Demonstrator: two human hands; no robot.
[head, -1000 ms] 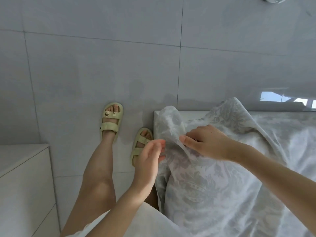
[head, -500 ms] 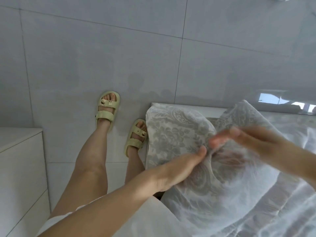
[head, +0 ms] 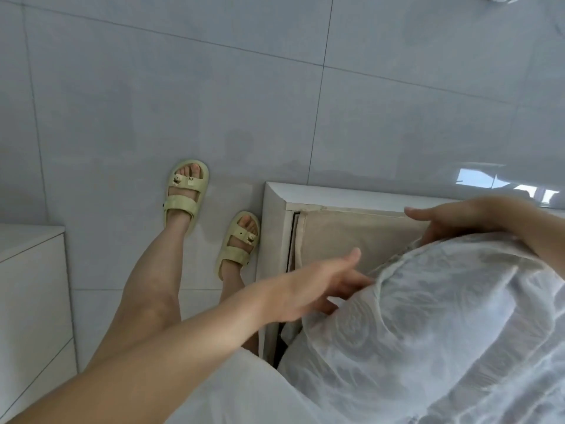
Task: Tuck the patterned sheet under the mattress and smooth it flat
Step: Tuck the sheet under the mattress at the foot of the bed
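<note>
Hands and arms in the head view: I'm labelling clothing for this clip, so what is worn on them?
Nothing that shows. The left hand and its forearm are bare, with no sleeve, glove, watch or ring visible. The right hand and forearm are bare too, though the patterned sheet hides part of the arm. Both are blurred, so small jewellery cannot be ruled out.

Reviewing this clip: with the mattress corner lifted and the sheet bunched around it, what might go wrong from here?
The left hand has fingers slipped under the raised, sheet-wrapped corner; if the right hand lets it drop, they may get pinched against the bed frame. The patterned sheet looks bunched and creased, so wrinkles may get tucked in. The beige base cover looks loose and might drag along.
</note>
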